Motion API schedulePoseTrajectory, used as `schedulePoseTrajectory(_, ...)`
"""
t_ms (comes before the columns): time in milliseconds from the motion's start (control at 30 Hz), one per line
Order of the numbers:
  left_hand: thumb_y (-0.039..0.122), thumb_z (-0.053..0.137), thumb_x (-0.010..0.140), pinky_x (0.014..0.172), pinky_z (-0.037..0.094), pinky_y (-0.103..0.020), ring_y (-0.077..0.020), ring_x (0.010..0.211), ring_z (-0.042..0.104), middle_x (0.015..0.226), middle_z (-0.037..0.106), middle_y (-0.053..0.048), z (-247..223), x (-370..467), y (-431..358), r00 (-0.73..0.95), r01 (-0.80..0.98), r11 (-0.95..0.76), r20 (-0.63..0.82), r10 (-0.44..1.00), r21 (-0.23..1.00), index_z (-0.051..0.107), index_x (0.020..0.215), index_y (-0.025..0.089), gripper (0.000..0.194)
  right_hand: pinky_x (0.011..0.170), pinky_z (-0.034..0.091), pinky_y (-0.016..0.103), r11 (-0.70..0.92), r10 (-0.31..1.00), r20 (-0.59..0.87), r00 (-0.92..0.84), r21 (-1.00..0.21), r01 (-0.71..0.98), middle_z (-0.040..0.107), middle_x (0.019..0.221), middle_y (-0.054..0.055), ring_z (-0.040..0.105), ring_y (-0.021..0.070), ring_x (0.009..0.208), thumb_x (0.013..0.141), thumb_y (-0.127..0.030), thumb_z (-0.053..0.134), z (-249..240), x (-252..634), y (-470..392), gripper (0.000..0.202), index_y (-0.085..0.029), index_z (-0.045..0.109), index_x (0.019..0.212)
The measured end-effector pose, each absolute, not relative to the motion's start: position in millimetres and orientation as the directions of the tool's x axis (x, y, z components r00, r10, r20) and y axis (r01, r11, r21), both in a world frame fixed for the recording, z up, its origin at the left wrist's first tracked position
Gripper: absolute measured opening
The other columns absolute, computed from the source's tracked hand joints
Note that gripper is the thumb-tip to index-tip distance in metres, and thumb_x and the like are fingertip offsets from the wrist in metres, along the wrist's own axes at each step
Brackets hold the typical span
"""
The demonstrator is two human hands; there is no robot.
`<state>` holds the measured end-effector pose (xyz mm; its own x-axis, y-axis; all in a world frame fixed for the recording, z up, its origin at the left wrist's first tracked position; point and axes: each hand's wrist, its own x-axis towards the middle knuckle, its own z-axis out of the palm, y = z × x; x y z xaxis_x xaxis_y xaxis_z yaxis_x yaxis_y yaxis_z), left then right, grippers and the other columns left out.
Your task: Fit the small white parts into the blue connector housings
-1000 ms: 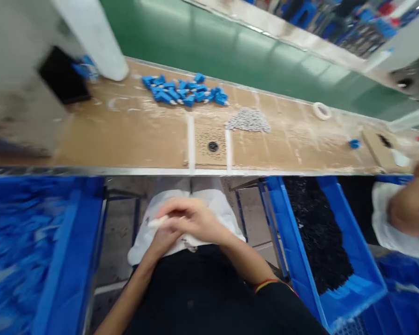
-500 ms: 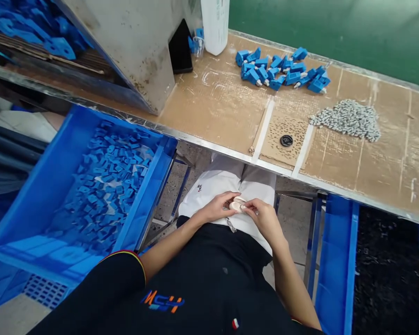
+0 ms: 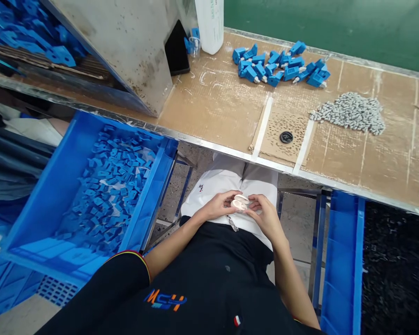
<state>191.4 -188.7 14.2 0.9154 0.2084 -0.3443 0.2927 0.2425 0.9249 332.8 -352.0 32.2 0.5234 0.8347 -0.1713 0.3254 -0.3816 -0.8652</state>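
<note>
Low over my lap, a small white rounded case with its lid raised, looking like an earbud case (image 3: 239, 203), is held between both hands. My left hand (image 3: 218, 206) pinches its left side with thumb and fingers. Closed on its right edge is my right hand (image 3: 266, 215), thumb below and fingers at the lid side. What lies inside the case is too small to make out. Just under the hands, a patterned drawstring end (image 3: 232, 224) hangs at the waist of the white trousers (image 3: 209, 184).
Ahead, the cardboard-covered bench (image 3: 202, 107) carries blue plastic parts (image 3: 291, 73), a pile of small grey pieces (image 3: 352, 113) and a black round disc (image 3: 286, 137). A blue crate (image 3: 42, 186) of blue parts stands left; another crate (image 3: 342, 260) with black pieces stands right.
My right hand's fingertips have moved from the front of the case to its right edge, and the lid and inside show more. My left hand keeps its hold. The view has shifted slightly.
</note>
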Motion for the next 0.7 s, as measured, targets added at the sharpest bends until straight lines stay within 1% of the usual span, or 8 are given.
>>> schedulePoseTrajectory(167,0.042,0.07,0.084,0.093,0.053,-0.035,-0.0258,0.108,0.067,0.121,0.07,-0.013,18,192,-188,0.93,0.262,0.218,-0.306,0.203,0.94,0.069,0.118,0.013,0.044,0.079,0.061,0.039,-0.38,0.855,-0.248,0.455,-0.897,0.226,0.071,0.116,0.011,0.069,0.0223,0.088,0.083,-0.039,0.073,20,317,-348,0.049,-0.022,0.06,0.127)
schedulePoseTrajectory(300,0.041,0.062,0.09,0.087,0.053,-0.032,-0.0222,0.094,0.068,0.109,0.073,-0.01,22,189,-190,0.934,0.283,0.006,-0.277,0.225,0.959,0.063,0.126,0.014,0.045,0.088,0.059,0.042,-0.39,0.848,-0.226,0.479,-0.879,0.274,0.068,0.126,0.015,0.069,0.0265,0.103,0.083,-0.036,0.071,24,301,-342,0.059,-0.02,0.055,0.138)
schedulePoseTrajectory(400,0.043,0.057,0.095,0.079,0.053,-0.031,-0.0195,0.077,0.067,0.089,0.074,-0.007,23,189,-194,0.941,0.295,-0.047,-0.282,0.186,0.954,0.057,0.133,0.014,0.049,0.098,0.055,0.044,-0.368,0.84,-0.152,0.521,-0.866,0.339,0.065,0.131,0.014,0.065,0.0281,0.117,0.089,-0.038,0.063,34,299,-356,0.053,-0.023,0.055,0.139)
schedulePoseTrajectory(500,0.049,0.052,0.097,0.069,0.053,-0.028,-0.0161,0.067,0.066,0.08,0.072,-0.005,19,191,-195,0.938,0.286,0.077,-0.295,0.183,0.955,0.054,0.133,0.013,0.051,0.098,0.054,0.045,-0.497,0.713,-0.143,0.687,-0.794,0.351,0.068,0.125,0.013,0.065,0.0296,0.116,0.092,-0.045,0.054,33,304,-405,0.043,-0.023,0.062,0.128)
schedulePoseTrajectory(533,0.051,0.052,0.096,0.067,0.053,-0.027,-0.0151,0.065,0.065,0.08,0.072,-0.006,17,192,-195,0.931,0.282,0.115,-0.3,0.206,0.953,0.055,0.131,0.012,0.052,0.096,0.054,0.046,-0.594,0.614,-0.169,0.771,-0.742,0.31,0.068,0.124,0.014,0.066,0.0313,0.114,0.09,-0.049,0.054,28,303,-428,0.044,-0.023,0.063,0.124)
schedulePoseTrajectory(600,0.053,0.055,0.094,0.064,0.052,-0.026,-0.0143,0.065,0.065,0.08,0.071,-0.006,13,194,-193,0.919,0.275,0.164,-0.309,0.245,0.947,0.059,0.123,0.012,0.051,0.086,0.058,0.045,-0.776,0.412,-0.315,0.855,-0.614,0.148,0.071,0.119,0.017,0.069,0.0346,0.106,0.084,-0.057,0.054,10,293,-478,0.053,-0.02,0.065,0.12)
schedulePoseTrajectory(633,0.054,0.057,0.093,0.064,0.052,-0.026,-0.0142,0.065,0.064,0.08,0.071,-0.006,11,194,-192,0.915,0.273,0.18,-0.312,0.254,0.945,0.061,0.119,0.012,0.05,0.081,0.059,0.043,-0.809,0.386,-0.426,0.818,-0.583,0.078,0.074,0.111,0.017,0.072,0.0345,0.099,0.081,-0.058,0.054,-2,284,-502,0.054,-0.019,0.067,0.116)
schedulePoseTrajectory(700,0.053,0.061,0.091,0.064,0.052,-0.026,-0.0141,0.065,0.064,0.078,0.07,-0.006,8,194,-191,0.913,0.268,0.2,-0.315,0.26,0.942,0.063,0.112,0.012,0.047,0.074,0.059,0.036,-0.812,0.422,-0.618,0.663,-0.583,-0.027,0.077,0.101,0.013,0.074,0.0321,0.095,0.077,-0.058,0.057,-28,259,-541,0.051,-0.022,0.071,0.111)
